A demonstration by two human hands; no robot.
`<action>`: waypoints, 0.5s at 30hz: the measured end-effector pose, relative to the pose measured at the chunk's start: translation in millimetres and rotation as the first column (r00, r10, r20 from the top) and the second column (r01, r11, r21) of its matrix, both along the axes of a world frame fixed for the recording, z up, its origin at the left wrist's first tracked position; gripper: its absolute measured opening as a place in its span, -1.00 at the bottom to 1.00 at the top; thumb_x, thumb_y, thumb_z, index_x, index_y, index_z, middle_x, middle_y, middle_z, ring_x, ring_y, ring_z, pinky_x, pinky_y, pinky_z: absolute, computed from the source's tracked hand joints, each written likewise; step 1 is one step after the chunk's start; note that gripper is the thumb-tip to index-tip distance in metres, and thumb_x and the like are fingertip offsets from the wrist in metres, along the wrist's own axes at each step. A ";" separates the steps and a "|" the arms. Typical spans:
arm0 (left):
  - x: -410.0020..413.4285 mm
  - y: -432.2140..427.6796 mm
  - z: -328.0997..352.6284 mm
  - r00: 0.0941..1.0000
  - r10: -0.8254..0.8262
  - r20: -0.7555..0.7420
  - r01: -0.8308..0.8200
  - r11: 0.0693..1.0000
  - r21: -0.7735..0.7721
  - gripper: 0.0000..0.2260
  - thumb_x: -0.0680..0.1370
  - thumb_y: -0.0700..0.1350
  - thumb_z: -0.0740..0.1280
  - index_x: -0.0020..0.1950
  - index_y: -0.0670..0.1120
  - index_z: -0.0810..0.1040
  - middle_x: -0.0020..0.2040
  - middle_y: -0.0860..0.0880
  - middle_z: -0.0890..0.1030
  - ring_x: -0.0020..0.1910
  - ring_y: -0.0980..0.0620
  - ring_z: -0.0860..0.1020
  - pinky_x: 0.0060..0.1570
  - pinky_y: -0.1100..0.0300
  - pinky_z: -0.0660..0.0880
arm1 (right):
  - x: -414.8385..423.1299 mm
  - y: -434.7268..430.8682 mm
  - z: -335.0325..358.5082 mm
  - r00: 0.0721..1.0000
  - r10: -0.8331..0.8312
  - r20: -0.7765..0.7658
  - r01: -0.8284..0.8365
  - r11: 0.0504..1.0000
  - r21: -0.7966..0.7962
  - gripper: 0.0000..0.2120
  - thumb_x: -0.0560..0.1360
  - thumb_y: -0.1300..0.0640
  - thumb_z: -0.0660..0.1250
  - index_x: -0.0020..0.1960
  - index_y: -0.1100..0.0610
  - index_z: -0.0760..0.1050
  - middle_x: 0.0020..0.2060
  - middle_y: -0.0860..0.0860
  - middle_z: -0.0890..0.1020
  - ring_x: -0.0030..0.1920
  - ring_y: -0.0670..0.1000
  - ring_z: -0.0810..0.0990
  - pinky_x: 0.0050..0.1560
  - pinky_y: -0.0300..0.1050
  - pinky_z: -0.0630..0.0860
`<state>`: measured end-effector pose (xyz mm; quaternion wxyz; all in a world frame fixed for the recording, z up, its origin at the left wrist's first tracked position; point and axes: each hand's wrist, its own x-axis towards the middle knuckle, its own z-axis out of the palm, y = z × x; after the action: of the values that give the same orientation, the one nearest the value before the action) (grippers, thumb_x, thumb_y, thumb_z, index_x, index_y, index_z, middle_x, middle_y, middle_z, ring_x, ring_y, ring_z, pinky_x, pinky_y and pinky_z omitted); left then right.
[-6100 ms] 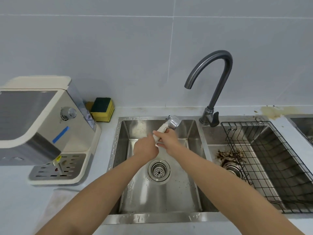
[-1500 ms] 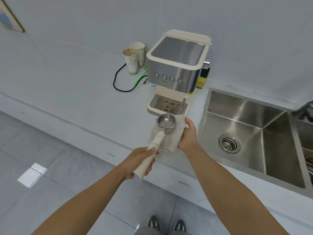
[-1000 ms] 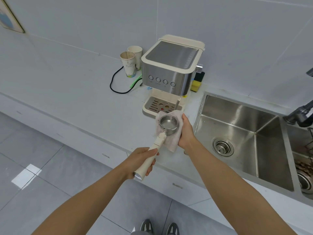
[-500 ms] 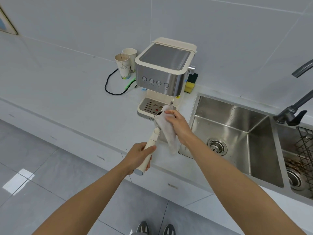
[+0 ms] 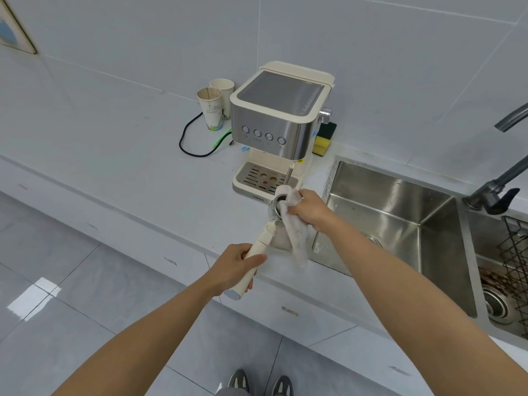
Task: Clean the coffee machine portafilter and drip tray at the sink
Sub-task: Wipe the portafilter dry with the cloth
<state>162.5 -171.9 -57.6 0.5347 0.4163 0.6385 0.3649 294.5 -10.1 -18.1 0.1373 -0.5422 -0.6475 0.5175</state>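
Two paper cups [image 5: 214, 108] stand close together on the white counter [image 5: 114, 155], against the tiled wall [image 5: 371, 52], the nearer one stained brown inside with a stir stick leaning in it. A black power cord [image 5: 188, 138] loops across the counter beside them, with a green strip [image 5: 221, 138] lying near its end. A yellow sponge with a dark green scouring top [image 5: 324, 138] is propped against the wall. Over on the right, a black wire rack [image 5: 514, 252] sits in the second basin, above brown grounds [image 5: 494, 281] gathered around the strainer. A framed picture's corner [image 5: 14, 27] shows high up on the left. Below, grey floor tiles [image 5: 71, 295] gleam, and the toes of two grey shoes [image 5: 260, 384] peek in.
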 end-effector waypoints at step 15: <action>-19.5 5.1 4.9 0.997 -0.071 0.034 0.074 0.994 -0.082 -0.83 0.52 -0.11 0.32 -0.17 -0.18 0.41 -0.40 -0.08 0.51 -0.56 -0.01 0.49 -0.52 0.22 0.45 | -6.5 -4.5 -4.7 0.910 0.054 0.412 -0.268 0.834 0.482 -0.63 0.54 -0.04 0.16 0.12 0.25 0.40 -0.04 0.21 0.60 -0.03 0.21 0.57 -0.20 -0.09 0.40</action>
<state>143.1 -166.8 -52.8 0.5744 0.4107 0.6292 0.3248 288.0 -14.5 -22.8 0.1075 -0.5156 -0.8228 0.2136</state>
